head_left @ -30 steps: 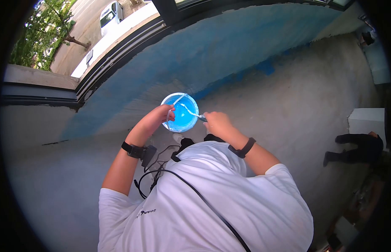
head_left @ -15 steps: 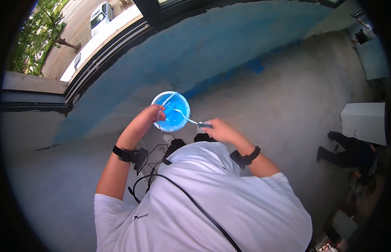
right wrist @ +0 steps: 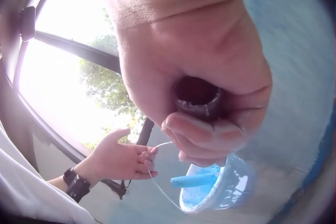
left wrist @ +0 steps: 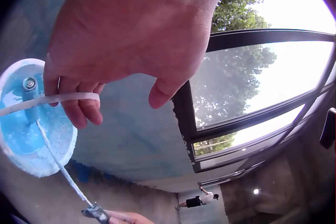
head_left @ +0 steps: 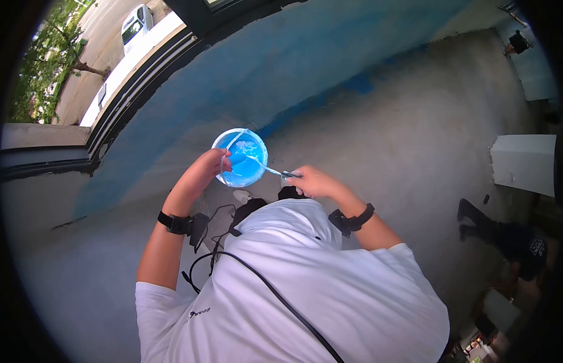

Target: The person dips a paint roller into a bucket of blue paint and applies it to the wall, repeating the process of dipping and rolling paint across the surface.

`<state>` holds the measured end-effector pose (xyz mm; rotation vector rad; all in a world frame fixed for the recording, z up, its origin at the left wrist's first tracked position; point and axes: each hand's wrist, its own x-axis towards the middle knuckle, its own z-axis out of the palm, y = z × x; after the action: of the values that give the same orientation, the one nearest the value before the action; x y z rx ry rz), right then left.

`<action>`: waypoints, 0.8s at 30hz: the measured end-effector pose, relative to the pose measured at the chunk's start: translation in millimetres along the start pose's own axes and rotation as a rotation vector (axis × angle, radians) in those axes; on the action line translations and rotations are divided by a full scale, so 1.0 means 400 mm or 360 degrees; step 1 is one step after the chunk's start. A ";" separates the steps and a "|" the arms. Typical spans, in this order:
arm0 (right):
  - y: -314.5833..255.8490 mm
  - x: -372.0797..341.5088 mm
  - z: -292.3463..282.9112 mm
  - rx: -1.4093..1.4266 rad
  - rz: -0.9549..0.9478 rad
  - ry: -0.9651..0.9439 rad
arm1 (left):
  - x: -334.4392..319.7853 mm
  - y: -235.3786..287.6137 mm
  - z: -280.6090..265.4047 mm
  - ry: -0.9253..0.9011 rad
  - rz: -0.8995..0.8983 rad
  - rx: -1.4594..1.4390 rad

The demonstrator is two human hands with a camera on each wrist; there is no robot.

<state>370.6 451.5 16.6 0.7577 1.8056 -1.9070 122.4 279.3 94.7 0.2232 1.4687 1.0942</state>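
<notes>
A white bucket point(head_left: 264, 166) of bright blue paint hangs at the front of the body in the head view. My left hand point(head_left: 210, 172) holds its white strap handle point(left wrist: 63, 97), which runs across the curled fingers while the thumb stands apart. With my right hand point(head_left: 315, 183) I grip the dark handle of a paint roller; the hollow handle end point(right wrist: 198, 98) shows inside the fist. The paint-smeared metal rod point(left wrist: 58, 163) leads into the bucket. There the blue-coated roller sleeve point(left wrist: 31, 103) leans against the inner wall, its lower part hidden in the left wrist view.
Ahead stands a wall point(head_left: 281, 72) partly painted blue, under a dark-framed window point(head_left: 142, 91). Black cables point(head_left: 233, 255) hang over the white shirt. A white box point(head_left: 523, 163) stands at right, with a person in dark clothes point(head_left: 505, 239) near it and another person point(head_left: 517, 42) farther off.
My right hand has drawn back a little from the bucket, baring more of the roller's handle. In the head view the bucket and left hand have shifted left. The person in dark clothes has moved.
</notes>
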 end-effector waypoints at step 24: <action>-0.042 0.021 0.058 -0.0184 -0.0306 0.0166 | -0.063 -0.037 -0.123 0.0170 0.0076 -0.0392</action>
<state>351.0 430.3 24.8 0.6766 2.1006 -1.8903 93.2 230.1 92.6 0.0268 1.4127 1.3307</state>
